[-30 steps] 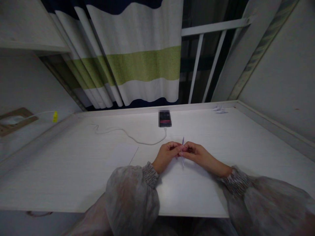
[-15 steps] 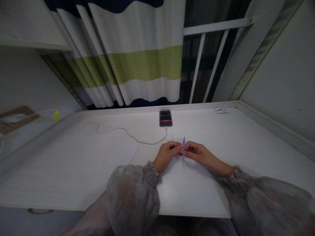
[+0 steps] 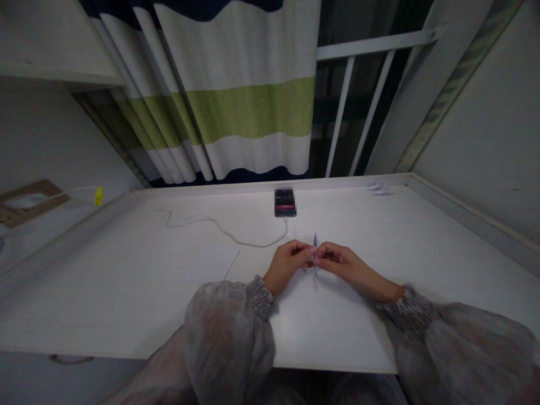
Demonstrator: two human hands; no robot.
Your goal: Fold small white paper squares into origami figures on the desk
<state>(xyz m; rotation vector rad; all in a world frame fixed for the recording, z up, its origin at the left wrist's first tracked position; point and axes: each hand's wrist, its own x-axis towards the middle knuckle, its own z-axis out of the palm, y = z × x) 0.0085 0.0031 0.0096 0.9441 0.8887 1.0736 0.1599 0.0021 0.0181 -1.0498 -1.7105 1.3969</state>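
Observation:
Between my two hands a thin purple piece of folded paper (image 3: 315, 239) stands nearly edge-on, with its points sticking out above and below the fingers. My left hand (image 3: 291, 261) pinches its middle from the left, thumb against the fingers. From the right, my right hand (image 3: 343, 263) pinches the same spot with thumb and fingertips. Both hands are closed and almost touch each other just above the white desk (image 3: 329, 332). The fingertips cover the middle of the paper, so its folds there are hidden.
A pale sheet of paper (image 3: 211, 263) lies left of my hands. Behind them sits a phone with a blurred screen (image 3: 286, 202), joined to a white cable (image 3: 219, 229). Small folded paper pieces (image 3: 381, 189) rest in the far right corner. A raised rim (image 3: 236, 184) edges the desk below a curtain (image 3: 253, 112).
The view has shifted very slightly. Both hands keep their pinch on the purple paper in nearly the same place.

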